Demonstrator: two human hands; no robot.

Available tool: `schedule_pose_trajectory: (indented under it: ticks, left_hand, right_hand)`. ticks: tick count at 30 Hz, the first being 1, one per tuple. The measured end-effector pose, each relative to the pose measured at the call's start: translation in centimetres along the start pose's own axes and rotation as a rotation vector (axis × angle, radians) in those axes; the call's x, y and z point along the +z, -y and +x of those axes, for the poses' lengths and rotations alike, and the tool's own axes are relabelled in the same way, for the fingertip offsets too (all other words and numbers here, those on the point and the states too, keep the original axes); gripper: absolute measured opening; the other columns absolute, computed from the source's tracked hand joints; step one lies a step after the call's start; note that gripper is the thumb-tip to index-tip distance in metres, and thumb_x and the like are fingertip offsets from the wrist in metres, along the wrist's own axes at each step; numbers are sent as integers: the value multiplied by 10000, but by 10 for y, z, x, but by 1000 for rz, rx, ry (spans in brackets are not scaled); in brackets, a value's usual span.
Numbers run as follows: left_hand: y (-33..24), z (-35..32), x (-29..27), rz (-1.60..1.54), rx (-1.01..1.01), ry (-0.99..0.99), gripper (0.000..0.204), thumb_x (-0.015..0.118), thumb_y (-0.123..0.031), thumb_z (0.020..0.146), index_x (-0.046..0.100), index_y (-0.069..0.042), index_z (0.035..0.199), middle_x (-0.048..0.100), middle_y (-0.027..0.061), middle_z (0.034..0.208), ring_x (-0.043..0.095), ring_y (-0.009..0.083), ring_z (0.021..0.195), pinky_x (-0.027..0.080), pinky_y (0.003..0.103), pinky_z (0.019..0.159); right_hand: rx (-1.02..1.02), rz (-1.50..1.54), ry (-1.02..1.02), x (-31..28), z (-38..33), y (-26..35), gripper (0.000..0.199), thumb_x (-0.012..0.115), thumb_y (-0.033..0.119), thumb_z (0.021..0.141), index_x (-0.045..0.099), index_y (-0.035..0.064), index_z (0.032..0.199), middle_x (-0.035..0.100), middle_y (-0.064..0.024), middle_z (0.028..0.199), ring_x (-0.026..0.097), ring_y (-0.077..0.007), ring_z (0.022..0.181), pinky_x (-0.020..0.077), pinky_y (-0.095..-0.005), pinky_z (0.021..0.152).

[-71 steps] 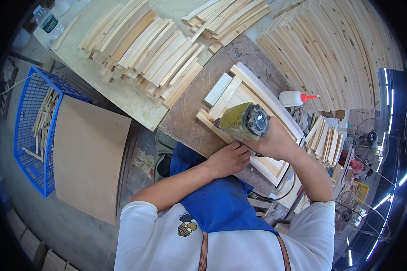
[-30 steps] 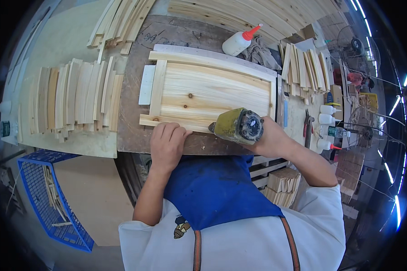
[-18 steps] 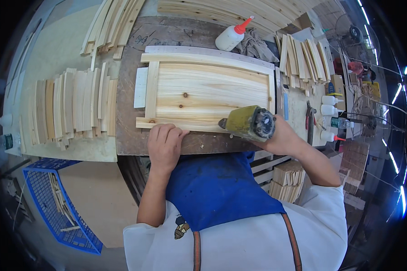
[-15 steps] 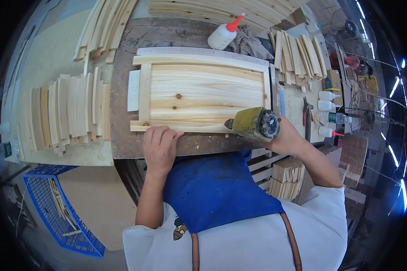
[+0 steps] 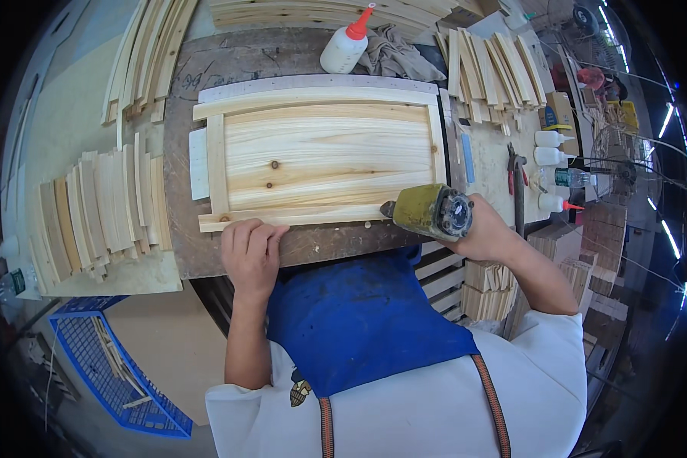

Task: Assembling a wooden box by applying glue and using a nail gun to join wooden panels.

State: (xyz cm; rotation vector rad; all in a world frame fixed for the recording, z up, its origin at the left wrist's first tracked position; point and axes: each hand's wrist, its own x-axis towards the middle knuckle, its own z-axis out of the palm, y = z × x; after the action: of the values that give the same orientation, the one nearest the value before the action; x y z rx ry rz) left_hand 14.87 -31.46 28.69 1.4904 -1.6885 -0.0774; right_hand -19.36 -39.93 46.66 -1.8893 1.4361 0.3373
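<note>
A wooden panel (image 5: 328,156) with pale strips along its edges lies on the dark brown work board in front of me. My left hand (image 5: 250,248) holds the near strip (image 5: 305,214) close to its left end, fingers curled over the wood. In my right hand (image 5: 485,233) is an olive-green nail gun (image 5: 422,210), its black nose at the near strip towards the right. The gun's body hides part of that strip and the frame's near right corner. Much of my grip on its handle is also hidden behind the tool.
A red-capped glue bottle (image 5: 343,52) and a grey rag (image 5: 401,55) lie beyond the panel. Wood strips (image 5: 99,206) are stacked left, more strips (image 5: 496,72) far right. Pliers (image 5: 517,179) and white bottles (image 5: 548,156) sit right. A blue crate (image 5: 122,374) stands lower left.
The whole bench scene has shifted left in the picture as the view turned. Against the panel, the nail gun sits slightly farther right along the near strip; my left hand keeps its place.
</note>
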Motion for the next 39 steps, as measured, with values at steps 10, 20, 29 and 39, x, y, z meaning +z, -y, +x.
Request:
schedule_pose_trajectory:
  ticks: [10, 20, 29, 39]
  left_hand:
    - [6, 3, -4, 15, 26, 38, 279, 918, -131, 771, 688, -101, 925, 661, 81, 963, 629, 310, 909, 508, 425, 791]
    - [1, 8, -10, 129, 166, 124, 448, 930, -246, 763, 727, -82, 1126, 655, 124, 1056, 624, 338, 992, 504, 456, 875]
    - [14, 36, 7, 151, 390, 516, 554, 837, -340, 843, 670, -70, 1297, 625, 120, 1113, 617, 322, 1022, 496, 450, 915]
    - [-13, 85, -38, 240, 397, 567, 422, 863, -265, 785, 662, -82, 1108, 629, 116, 1093, 635, 330, 981, 516, 453, 856]
  right_hand:
    - [-115, 312, -341, 1, -15, -37, 361, 834, 177, 838, 748, 10, 1146, 768, -228, 1034, 744, -393, 940, 598, -401, 828]
    - [429, -99, -758, 7, 6, -183, 559, 781, 218, 855, 649, 17, 1360, 753, -294, 1062, 720, -457, 1075, 577, -497, 930]
    - [322, -76, -973, 65, 38, -189, 863, 833, 213, 834, 423, -13, 1558, 714, -309, 1193, 688, -502, 1083, 547, -530, 951]
    - [244, -14, -1110, 90, 23, -155, 737, 812, 169, 899, 469, -4, 1528, 648, -258, 1290, 639, -417, 1174, 509, -470, 1038]
